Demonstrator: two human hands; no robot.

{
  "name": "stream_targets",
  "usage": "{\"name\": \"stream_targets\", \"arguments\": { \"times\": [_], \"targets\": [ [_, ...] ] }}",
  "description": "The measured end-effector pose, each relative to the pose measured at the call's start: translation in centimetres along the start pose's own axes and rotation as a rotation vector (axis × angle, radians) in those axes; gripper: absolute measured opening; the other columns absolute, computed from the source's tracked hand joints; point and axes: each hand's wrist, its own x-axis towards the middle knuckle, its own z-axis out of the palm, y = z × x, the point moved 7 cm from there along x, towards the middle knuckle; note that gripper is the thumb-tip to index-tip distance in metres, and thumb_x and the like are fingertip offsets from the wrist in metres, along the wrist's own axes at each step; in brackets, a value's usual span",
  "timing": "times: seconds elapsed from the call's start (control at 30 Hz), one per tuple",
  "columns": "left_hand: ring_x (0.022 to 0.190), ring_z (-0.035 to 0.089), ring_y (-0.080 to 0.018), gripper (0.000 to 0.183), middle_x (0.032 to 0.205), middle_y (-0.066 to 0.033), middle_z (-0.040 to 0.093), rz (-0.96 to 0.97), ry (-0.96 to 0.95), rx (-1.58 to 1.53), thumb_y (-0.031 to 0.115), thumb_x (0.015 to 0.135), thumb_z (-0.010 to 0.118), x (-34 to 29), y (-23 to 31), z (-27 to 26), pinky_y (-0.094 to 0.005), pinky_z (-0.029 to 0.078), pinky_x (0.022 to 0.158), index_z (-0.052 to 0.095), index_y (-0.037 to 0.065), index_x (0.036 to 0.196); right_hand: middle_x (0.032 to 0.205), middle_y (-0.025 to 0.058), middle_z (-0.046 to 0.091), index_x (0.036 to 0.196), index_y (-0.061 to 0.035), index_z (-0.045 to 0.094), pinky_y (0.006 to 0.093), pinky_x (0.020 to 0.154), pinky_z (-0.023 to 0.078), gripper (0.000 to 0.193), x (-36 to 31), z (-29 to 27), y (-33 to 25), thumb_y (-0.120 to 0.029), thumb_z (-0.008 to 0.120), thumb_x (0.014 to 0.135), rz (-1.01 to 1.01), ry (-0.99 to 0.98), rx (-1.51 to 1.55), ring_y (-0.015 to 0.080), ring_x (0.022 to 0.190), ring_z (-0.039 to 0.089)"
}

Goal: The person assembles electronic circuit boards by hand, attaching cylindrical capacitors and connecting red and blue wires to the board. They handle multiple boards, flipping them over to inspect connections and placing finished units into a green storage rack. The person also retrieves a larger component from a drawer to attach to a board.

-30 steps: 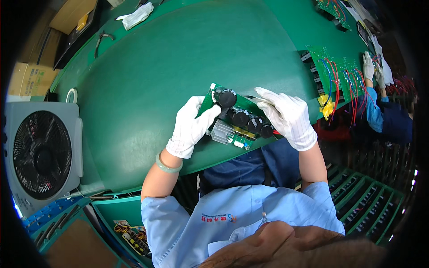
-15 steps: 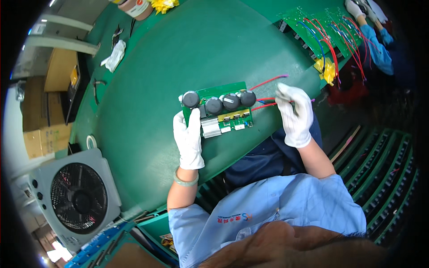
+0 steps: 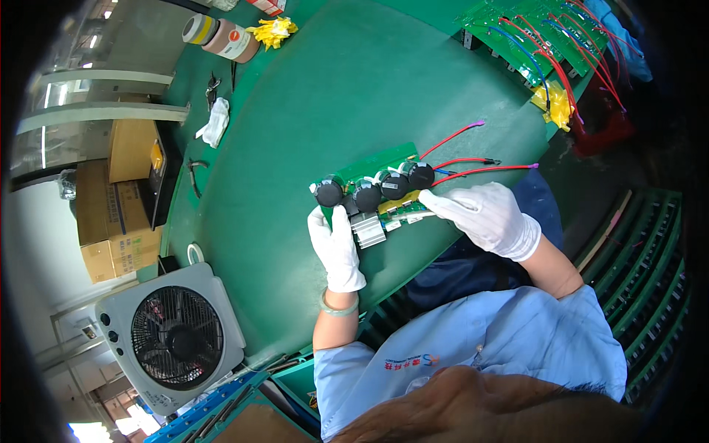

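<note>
My left hand (image 3: 336, 249), in a white glove, grips the near left corner of a green circuit board (image 3: 368, 164), its thumb on top. A row of several black round capacitors (image 3: 367, 197) stands on the board, with a silver finned heat sink (image 3: 369, 231) in front of them. At the board's right end my gloved right hand (image 3: 486, 216) has its fingers closed at the edge, beside the yellow strip. Its lower fingers are partly hidden. Red wires (image 3: 491, 169) and a short blue one run out from that end, lying loose beyond my right hand.
More green boards (image 3: 509, 40) with red and blue wires lie at the far right, by a yellow bundle (image 3: 552, 105). A grey fan (image 3: 177, 336) stands at the left. Pliers (image 3: 195, 177), a white cloth (image 3: 215, 122) and a bottle (image 3: 233, 40) line the table's left side.
My right hand has come left from the wires to the board's right end. The left hand keeps its grip. The whole view has shifted, and the other person's gloved hands have left it.
</note>
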Motion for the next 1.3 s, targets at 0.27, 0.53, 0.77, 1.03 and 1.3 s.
{"name": "stream_targets", "arguments": {
  "times": [0.27,0.53,0.77,1.03,1.3],
  "targets": [
    [0.103,0.053,-0.0130,0.027,0.115,-0.0083,0.056,0.039,0.019,0.053,0.003,0.096,0.060,0.0,-0.9,-1.1,-0.0297,0.044,0.094,0.052,-0.002,0.121,0.093,0.0008,0.067,0.126,-0.0087,0.068,0.0295,0.051,0.044,0.045,0.7,-0.5,-1.3,-0.016,0.056,0.083,-0.096,0.130,0.060,0.0144,0.058,0.056],
    [0.105,0.052,-0.0130,0.027,0.116,-0.0079,0.056,-0.002,-0.010,-0.003,0.000,0.095,0.061,-0.1,-0.5,-0.7,-0.0297,0.045,0.094,0.052,-0.001,0.121,0.096,0.0021,0.067,0.123,-0.0086,0.070,0.0297,0.053,0.043,0.044,0.2,-0.1,-1.1,-0.017,0.056,0.082,-0.106,0.145,-0.012,0.0139,0.062,0.057],
    [0.106,0.052,-0.0136,0.030,0.116,-0.0079,0.056,0.022,-0.003,0.022,0.002,0.093,0.063,-0.4,0.0,-0.5,-0.0307,0.044,0.096,0.052,-0.002,0.121,0.094,0.0004,0.066,0.129,-0.0123,0.067,0.0298,0.053,0.043,0.047,1.3,0.7,-2.0,-0.019,0.057,0.083,-0.032,0.153,-0.071,0.0140,0.065,0.058],
    [0.106,0.053,-0.0136,0.030,0.118,-0.0082,0.057,0.134,-0.021,0.057,0.005,0.096,0.062,-0.8,0.5,-0.5,-0.0310,0.044,0.097,0.052,-0.002,0.123,0.089,0.0014,0.067,0.125,-0.0119,0.068,0.0318,0.058,0.049,0.042,2.2,0.1,-1.6,-0.016,0.059,0.084,-0.025,0.137,0.003,0.0178,0.068,0.062],
    [0.098,0.056,-0.0103,0.026,0.113,-0.0067,0.059,0.146,-0.027,0.101,0.012,0.101,0.058,-0.4,1.0,-0.1,-0.0266,0.047,0.086,0.051,0.000,0.123,0.088,0.0025,0.068,0.120,-0.0112,0.071,0.0319,0.060,0.051,0.042,0.7,-1.9,-0.4,-0.013,0.061,0.080,0.044,0.176,-0.050,0.0192,0.068,0.064]
  ]
}}
